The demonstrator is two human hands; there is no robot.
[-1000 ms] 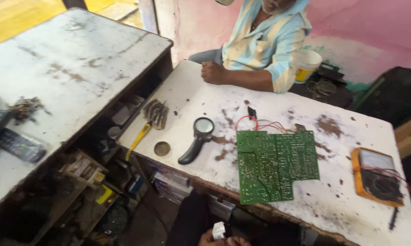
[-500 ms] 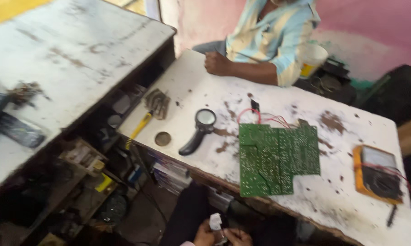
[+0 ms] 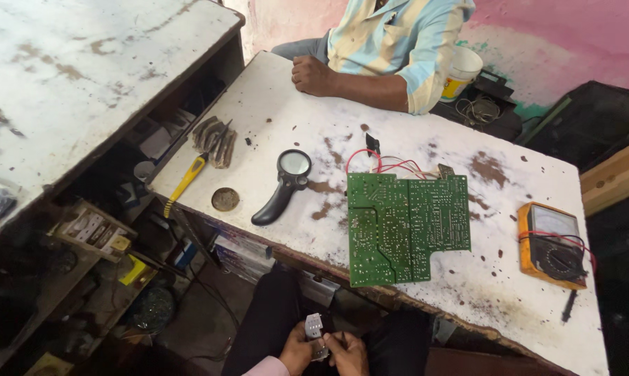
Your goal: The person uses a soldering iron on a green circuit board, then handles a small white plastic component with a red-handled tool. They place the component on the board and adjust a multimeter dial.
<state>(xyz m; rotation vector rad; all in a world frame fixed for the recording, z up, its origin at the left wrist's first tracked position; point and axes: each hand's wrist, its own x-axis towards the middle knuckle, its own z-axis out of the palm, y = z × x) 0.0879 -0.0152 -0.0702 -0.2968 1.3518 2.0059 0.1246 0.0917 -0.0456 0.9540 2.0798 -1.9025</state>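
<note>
At the bottom centre of the frame, both hands meet in the person's lap, below the table edge. The left hand [image 3: 297,351] and right hand [image 3: 347,353] pinch a small grey ribbed component [image 3: 314,327] between close-set fingers, seemingly to work on it up close. Above them, on the stained white table [image 3: 280,118], lie a green circuit board [image 3: 405,226], a black magnifying glass [image 3: 285,182] and an orange multimeter [image 3: 551,244]. Another person's forearm [image 3: 356,83] rests at the top.
</note>
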